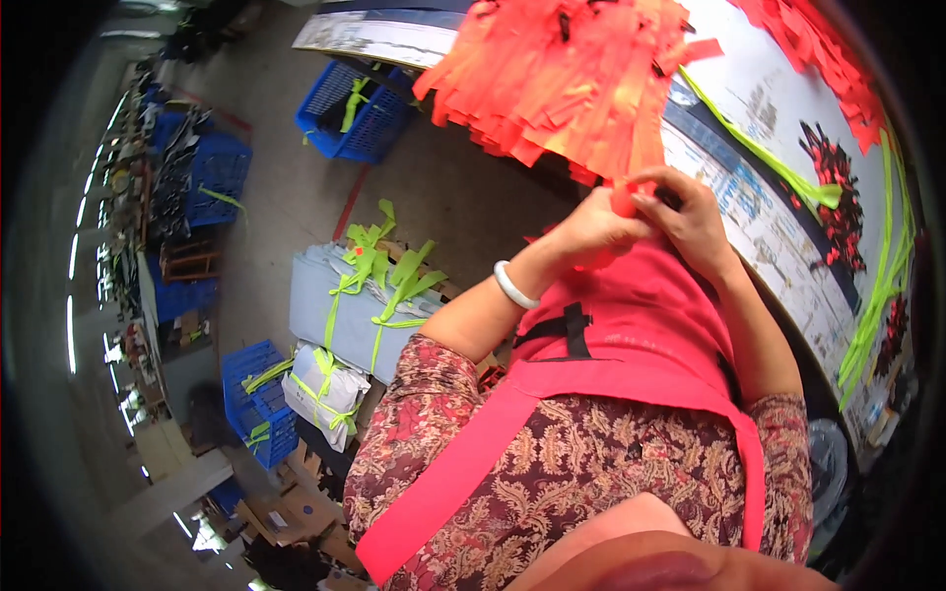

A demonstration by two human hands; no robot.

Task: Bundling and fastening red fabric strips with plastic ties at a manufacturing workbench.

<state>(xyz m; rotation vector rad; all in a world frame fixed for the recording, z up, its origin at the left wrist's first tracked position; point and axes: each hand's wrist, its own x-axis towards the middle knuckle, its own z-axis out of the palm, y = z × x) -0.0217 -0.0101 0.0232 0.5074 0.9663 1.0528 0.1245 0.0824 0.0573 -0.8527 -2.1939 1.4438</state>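
In front of my red apron [641, 325], both hands come together over an orange-red fabric strip [623, 201]. My left hand [597, 229], with a white bangle at the wrist, is closed around it. My right hand [692, 215] bends its fingers and pinches the same strip close to the left fingertips. What lies inside the fingers is partly hidden. Just beyond the hands, a thick bundle of orange strips [552, 79] hangs over the table edge, with small dark pieces on top.
On the worktable [754, 89] to the right lie yellow-green straps [872, 315], a dark-and-red pile [836, 197] and more orange strips [818, 49]. Blue crates [345, 108] stand on the floor at the left. Grey wrapped packages [330, 295] tied with yellow-green straps sit beside my left elbow.
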